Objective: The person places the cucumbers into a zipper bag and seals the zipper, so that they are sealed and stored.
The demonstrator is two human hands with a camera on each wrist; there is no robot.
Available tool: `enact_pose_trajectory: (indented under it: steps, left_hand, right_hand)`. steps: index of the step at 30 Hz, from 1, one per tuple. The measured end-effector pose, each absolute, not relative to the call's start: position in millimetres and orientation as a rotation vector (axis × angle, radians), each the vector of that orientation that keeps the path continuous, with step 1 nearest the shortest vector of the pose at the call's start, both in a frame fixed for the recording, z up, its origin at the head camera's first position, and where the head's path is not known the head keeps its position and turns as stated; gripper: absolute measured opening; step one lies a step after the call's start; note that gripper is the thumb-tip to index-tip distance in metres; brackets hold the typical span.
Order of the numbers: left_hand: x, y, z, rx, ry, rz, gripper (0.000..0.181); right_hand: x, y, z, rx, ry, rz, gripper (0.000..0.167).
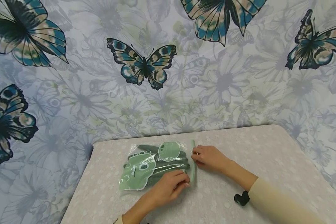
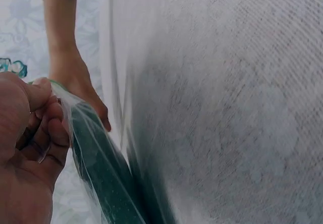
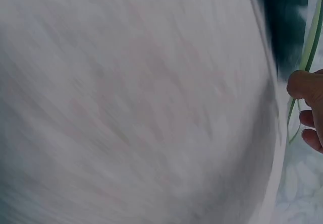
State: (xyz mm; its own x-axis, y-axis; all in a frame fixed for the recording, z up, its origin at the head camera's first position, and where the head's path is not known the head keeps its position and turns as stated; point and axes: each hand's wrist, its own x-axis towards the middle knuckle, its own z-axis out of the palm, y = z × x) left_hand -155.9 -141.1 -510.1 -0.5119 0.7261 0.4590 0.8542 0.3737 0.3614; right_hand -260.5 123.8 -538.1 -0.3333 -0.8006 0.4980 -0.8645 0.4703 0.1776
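Note:
A clear plastic bag printed with a green cartoon dinosaur lies on the table, dark green items showing inside. Along its right end runs a light green strip, which also shows in the right wrist view as a green band. My right hand pinches this strip near its upper part, thumb against fingers. My left hand pinches the bag's edge near the lower right corner. In the left wrist view the left fingers grip the bag's edge, with the dark green contents beside them.
A pale patterned cloth covers the table. A small black object is at the right wrist by the sleeve. Behind the table's far edge stands a wall covering with flowers and butterflies.

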Motion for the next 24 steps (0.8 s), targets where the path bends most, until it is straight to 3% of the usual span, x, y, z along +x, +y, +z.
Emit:
enact_pose_trajectory:
  steps: [11,24]
  left_hand:
    - [-149.6,-138.7,-509.2,-1.349,-2.535,-0.981,0.004]
    - [-146.8,-131.5,-524.2,-1.386,-2.565,-0.837,0.013]
  right_hand:
    - [-324.9,127.1,-547.2,1.169,-2.387,0.171,0.019]
    - [-327.8,166.5,-560.6,0.848,-2.617,0.454,0.010]
